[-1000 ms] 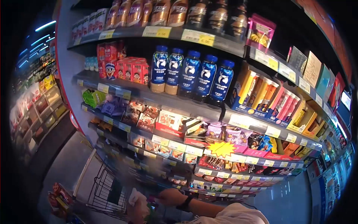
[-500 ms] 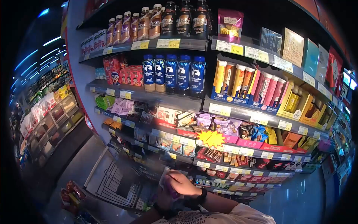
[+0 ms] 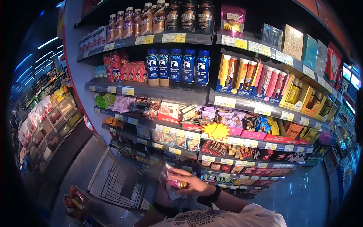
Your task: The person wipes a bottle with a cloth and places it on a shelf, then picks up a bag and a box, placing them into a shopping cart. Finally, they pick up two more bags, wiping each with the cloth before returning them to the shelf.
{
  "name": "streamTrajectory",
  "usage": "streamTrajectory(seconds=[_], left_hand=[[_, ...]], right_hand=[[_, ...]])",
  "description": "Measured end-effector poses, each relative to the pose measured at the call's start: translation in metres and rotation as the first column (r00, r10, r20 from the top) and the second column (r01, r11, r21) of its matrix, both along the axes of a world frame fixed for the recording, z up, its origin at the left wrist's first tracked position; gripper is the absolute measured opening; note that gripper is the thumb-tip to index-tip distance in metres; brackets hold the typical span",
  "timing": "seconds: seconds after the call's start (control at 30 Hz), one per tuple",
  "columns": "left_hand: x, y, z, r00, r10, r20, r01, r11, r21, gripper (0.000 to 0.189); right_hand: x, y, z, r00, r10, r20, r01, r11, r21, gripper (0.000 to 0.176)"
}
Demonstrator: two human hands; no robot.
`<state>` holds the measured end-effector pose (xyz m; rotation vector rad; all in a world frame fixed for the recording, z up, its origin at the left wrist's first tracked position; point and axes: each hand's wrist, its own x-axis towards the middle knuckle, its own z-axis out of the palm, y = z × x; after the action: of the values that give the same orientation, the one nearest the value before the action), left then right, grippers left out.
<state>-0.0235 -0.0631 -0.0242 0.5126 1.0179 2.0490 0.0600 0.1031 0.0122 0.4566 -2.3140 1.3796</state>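
At the lower middle of the head view, in front of my body, my right hand (image 3: 194,182) has its fingers wrapped over a small purple-and-gold packet (image 3: 177,184). My left hand (image 3: 163,195) is pressed against the packet's near left side, dim and partly covered, and its fingers do not show clearly. A pale edge of the packet sticks up above the fingers. Black bands circle both wrists. Just left of the hands stands a wire shopping cart (image 3: 121,185).
Shelves ahead carry blue-capped coffee bottles (image 3: 176,68), brown coffee bottles (image 3: 146,22), drink tubes (image 3: 242,75), a pink pouch (image 3: 231,23) and bagged snacks (image 3: 168,112). Red packets (image 3: 75,198) lie low at left. Sloped bins (image 3: 53,121) line the far left aisle.
My right hand has turned and moved slightly right, showing more of the packet's gold part. The view has shifted a little; the shelf goods stay put.
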Motion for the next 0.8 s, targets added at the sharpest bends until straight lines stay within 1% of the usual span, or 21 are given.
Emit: streamTrajectory(seconds=[0.03,0.07,0.1,0.13,0.17,0.2,0.23,0.27,0.3,0.33,0.37,0.4,0.43,0.47,0.5,0.53,0.6,0.7,0.8], left_hand=[[-0.005,-0.006,-0.014,0.811,0.046,-0.583,-0.194,0.962,-0.193,0.050],[-0.006,0.003,-0.028,0.842,0.039,-0.538,-0.189,0.956,-0.225,0.046],[-0.006,0.012,-0.041,0.871,0.035,-0.491,-0.183,0.949,-0.256,0.044],[-0.007,0.021,-0.054,0.896,0.033,-0.442,-0.176,0.942,-0.285,0.042],[0.005,0.034,-0.032,0.975,0.091,-0.204,-0.126,0.978,-0.166,0.043],[0.011,0.039,-0.023,0.989,0.089,-0.117,-0.101,0.989,-0.106,0.042],[0.017,0.044,-0.015,0.996,0.081,-0.028,-0.083,0.996,-0.044,0.042],[0.024,0.049,-0.006,0.996,0.068,0.061,-0.070,0.997,0.017,0.041],[0.022,0.045,-0.009,0.998,0.053,-0.046,-0.052,0.999,0.014,0.040],[0.024,0.048,-0.005,0.991,0.072,-0.111,-0.067,0.997,0.041,0.040],[0.027,0.051,0.002,0.980,0.094,-0.174,-0.083,0.994,0.070,0.040],[0.030,0.054,0.009,0.965,0.119,-0.234,-0.098,0.990,0.100,0.040],[0.029,0.056,0.007,0.996,0.092,-0.022,-0.088,0.988,0.129,0.041],[0.027,0.059,0.005,0.980,0.054,0.190,-0.085,0.983,0.162,0.041],[0.027,0.062,0.005,0.981,0.076,0.177,-0.096,0.990,0.107,0.044],[0.031,0.065,0.005,0.983,0.087,0.159,-0.107,0.987,0.119,0.045],[0.047,0.071,0.025,0.986,0.107,0.127,-0.125,0.982,0.141,0.046],[0.059,0.071,0.021,0.947,0.314,0.063,-0.317,0.947,0.046,0.047],[0.046,0.055,0.021,0.916,0.334,-0.225,-0.343,0.939,-0.002,0.046]], right_hand=[[-0.001,-0.002,-0.002,0.994,-0.111,-0.016,0.110,0.991,-0.070,0.057],[-0.002,-0.005,-0.003,0.974,-0.225,-0.026,0.219,0.965,-0.146,0.057],[-0.005,-0.008,-0.003,0.931,-0.358,-0.069,0.344,0.926,-0.156,0.051],[-0.007,-0.012,-0.002,0.904,-0.427,-0.026,0.417,0.892,-0.175,0.049],[-0.007,-0.016,-0.001,0.871,-0.491,0.017,0.485,0.853,-0.193,0.047],[-0.006,-0.019,0.002,0.833,-0.549,0.065,0.550,0.809,-0.210,0.046],[-0.003,-0.021,0.008,0.822,-0.563,0.082,0.567,0.796,-0.210,0.045],[0.001,-0.019,0.005,0.845,-0.534,0.043,0.527,0.815,-0.240,0.047],[0.006,-0.020,-0.001,0.866,-0.500,0.001,0.482,0.835,-0.266,0.049],[0.010,-0.020,-0.007,0.886,-0.462,-0.042,0.432,0.855,-0.289,0.051],[0.019,-0.019,-0.007,0.887,-0.462,-0.023,0.449,0.871,-0.199,0.057],[0.024,-0.019,-0.010,0.880,-0.473,-0.051,0.458,0.872,-0.172,0.059],[0.030,-0.021,-0.014,0.873,-0.481,-0.077,0.467,0.872,-0.145,0.060],[0.035,-0.021,-0.015,0.866,-0.489,-0.103,0.477,0.871,-0.119,0.061],[0.043,-0.022,-0.011,0.873,-0.486,-0.040,0.475,0.867,-0.153,0.063],[0.050,-0.021,-0.007,0.866,-0.498,-0.046,0.485,0.858,-0.167,0.063],[0.060,-0.018,-0.003,0.849,-0.525,-0.050,0.508,0.839,-0.195,0.064],[0.065,-0.016,-0.006,0.867,-0.498,0.025,0.487,0.836,-0.254,0.066],[0.065,-0.014,-0.007,0.902,-0.432,-0.002,0.414,0.865,-0.285,0.063]])
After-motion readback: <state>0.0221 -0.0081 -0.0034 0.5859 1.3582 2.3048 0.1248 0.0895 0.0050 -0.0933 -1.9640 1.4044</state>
